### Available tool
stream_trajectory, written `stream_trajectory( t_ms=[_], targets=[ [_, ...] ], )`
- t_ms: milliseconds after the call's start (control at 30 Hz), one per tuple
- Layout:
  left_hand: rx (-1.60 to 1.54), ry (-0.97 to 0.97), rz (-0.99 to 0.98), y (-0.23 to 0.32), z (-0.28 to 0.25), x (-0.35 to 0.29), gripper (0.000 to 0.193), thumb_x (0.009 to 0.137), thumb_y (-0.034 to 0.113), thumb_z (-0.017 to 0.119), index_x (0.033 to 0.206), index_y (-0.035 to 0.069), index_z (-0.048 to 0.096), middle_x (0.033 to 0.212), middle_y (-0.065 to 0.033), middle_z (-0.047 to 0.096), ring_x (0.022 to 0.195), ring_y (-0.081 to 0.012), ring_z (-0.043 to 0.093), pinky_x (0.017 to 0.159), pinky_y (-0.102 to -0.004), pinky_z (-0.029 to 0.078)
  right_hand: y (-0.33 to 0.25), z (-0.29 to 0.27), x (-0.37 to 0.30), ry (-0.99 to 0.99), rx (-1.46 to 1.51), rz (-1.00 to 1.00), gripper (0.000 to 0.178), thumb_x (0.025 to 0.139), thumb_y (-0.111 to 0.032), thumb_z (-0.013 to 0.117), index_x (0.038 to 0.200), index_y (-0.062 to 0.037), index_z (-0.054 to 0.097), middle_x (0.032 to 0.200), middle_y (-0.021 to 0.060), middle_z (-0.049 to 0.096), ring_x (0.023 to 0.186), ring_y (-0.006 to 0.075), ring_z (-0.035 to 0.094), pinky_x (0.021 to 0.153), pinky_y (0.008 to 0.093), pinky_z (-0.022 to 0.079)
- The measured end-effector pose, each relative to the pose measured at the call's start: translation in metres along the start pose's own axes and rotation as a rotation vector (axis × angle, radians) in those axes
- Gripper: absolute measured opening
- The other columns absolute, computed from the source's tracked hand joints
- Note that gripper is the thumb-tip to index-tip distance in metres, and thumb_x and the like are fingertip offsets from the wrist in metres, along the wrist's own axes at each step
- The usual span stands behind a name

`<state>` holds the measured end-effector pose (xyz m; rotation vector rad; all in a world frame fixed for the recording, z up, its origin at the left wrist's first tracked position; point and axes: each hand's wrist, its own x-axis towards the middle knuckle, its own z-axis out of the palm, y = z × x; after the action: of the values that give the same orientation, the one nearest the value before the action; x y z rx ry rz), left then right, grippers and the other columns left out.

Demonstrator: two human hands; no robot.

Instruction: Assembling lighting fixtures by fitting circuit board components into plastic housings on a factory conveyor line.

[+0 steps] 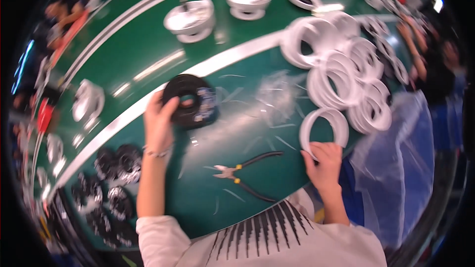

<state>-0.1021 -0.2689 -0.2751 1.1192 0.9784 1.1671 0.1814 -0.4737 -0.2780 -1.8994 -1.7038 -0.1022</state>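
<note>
A white strip [237,55] divided the near green desk [190,195] from a long green surface [133,44] bordered by a pale rail [148,4]. Glare [159,64] streaked both; a bluish light [23,66] glowed left, a white lamp [438,3] far right.

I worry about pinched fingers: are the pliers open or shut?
Open: the pliers lie on the table with their two black handles spread wide apart.

Two white, bowl-topped units [190,21] stand at upper center of the frame; dark-handled pliers [227,171] lie below center, clear plastic sheeting [398,163] at lower right.
</note>
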Motion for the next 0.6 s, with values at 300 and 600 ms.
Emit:
stream_trajectory(
  t_ms=[300, 600],
  targets=[
    [-0.091, -0.050, -0.091, -0.010, 0.010, -0.014, 0.023, 0.082, 0.006, 0.052, 0.102, -0.001, 0.045, 0.098, -0.0093, 0.056, 0.089, -0.0142, 0.055, 0.077, -0.0268, 0.045, -0.005, -0.008, -0.017, 0.021, 0.082, 0.124, 0.016, 0.057, -0.006, 0.072, 0.068, -0.0049, 0.059, 0.070, 0.0036, 0.060, 0.064, 0.0195, 0.055, 0.060, 0.0299, 0.041],
    [-0.186, 0.061, -0.132, -0.027, -0.012, -0.023, 0.037, 0.081, 0.001, 0.049, 0.115, 0.001, 0.035, 0.103, -0.0111, 0.051, 0.090, -0.0168, 0.054, 0.074, -0.0279, 0.047, -0.055, -0.035, 0.023, 0.043, 0.275, -0.127, 0.019, 0.060, 0.004, 0.062, 0.078, -0.0010, 0.058, 0.077, 0.0069, 0.058, 0.064, 0.0227, 0.052, 0.058, 0.0315, 0.041]
  ],
)
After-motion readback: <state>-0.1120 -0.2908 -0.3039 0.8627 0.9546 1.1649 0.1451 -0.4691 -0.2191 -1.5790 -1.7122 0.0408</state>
